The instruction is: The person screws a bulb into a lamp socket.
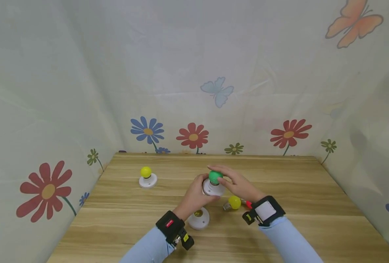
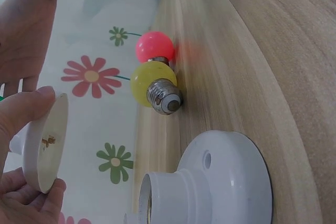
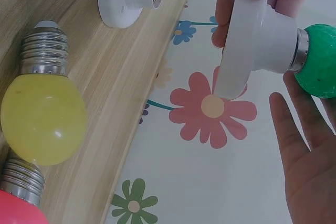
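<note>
Green bulb sits cap-down in a white lamp holder, both held off the table, roughly mid-table in the head view. Globe end points up and away from the tabletop, disc base faces down; long axis near upright, slight tilt. Metal collar shows between globe and socket.

Left hand grips the holder's disc base, thumb one side, fingers the other. Right hand pinches the globe between thumb and fingers in the head view; thumb hidden in right wrist view, so how firmly, can't tell.

Writing: red label on left wristband, pale lettering too small to read. Right wristband has a white panel, no legible text.

Materials: globe smooth, round, opaque green; holder glossy white, plastic-looking, stubby cylinder on a round disc, hollow underside with brass-coloured contacts. Loose yellow bulb lies on its side, threaded silver cap pointing left in the head view; red bulb just beside it, partly covered. Second white holder lies near left wrist, mouth up, screw hole in disc. Farther left, another yellow bulb stands upright in a third holder. Table has wood grain.
</note>
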Action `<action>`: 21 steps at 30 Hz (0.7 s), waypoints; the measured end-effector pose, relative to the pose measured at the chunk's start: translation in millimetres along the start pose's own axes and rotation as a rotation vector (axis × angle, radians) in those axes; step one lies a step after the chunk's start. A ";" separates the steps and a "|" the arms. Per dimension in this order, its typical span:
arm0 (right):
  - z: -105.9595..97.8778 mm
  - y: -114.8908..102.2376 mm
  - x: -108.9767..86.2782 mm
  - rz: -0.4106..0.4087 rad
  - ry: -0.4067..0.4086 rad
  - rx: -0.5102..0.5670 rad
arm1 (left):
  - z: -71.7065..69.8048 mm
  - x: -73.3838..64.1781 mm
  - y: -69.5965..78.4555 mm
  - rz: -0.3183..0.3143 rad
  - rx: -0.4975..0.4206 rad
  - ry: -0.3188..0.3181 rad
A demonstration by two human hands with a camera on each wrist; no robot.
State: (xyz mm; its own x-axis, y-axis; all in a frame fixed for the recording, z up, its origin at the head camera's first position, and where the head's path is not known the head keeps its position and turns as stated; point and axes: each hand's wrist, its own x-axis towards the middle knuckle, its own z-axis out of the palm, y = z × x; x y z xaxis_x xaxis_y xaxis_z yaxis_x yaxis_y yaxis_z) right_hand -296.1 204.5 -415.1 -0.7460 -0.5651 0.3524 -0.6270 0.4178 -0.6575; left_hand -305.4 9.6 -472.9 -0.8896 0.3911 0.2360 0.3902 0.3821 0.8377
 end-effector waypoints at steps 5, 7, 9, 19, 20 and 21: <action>1.2 -1.9 1.8 0.016 0.039 -0.040 | 0.1 -0.2 0.5 0.003 0.004 -0.002; 2.3 -2.1 3.4 0.033 0.069 -0.072 | 0.0 -0.2 1.1 0.003 -0.002 -0.005; 3.9 -1.0 5.1 0.047 0.097 -0.107 | -0.1 -0.1 1.3 0.003 -0.006 -0.007; 5.0 3.5 4.0 -0.008 0.089 -0.103 | -0.9 0.7 0.5 0.006 0.005 0.004; 4.4 3.3 3.4 -0.016 0.076 -0.084 | -1.1 0.9 0.4 0.005 0.007 0.005; 3.9 2.6 3.1 -0.021 0.065 -0.063 | -1.4 1.1 0.2 0.007 0.008 0.009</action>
State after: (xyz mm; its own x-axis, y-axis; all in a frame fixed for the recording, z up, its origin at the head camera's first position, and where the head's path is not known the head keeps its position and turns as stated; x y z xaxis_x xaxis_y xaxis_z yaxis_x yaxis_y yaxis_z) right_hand -299.2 201.0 -418.3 -0.7441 -0.5280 0.4093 -0.6542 0.4516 -0.6067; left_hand -306.7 8.9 -471.8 -0.8889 0.3863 0.2463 0.3983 0.3861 0.8320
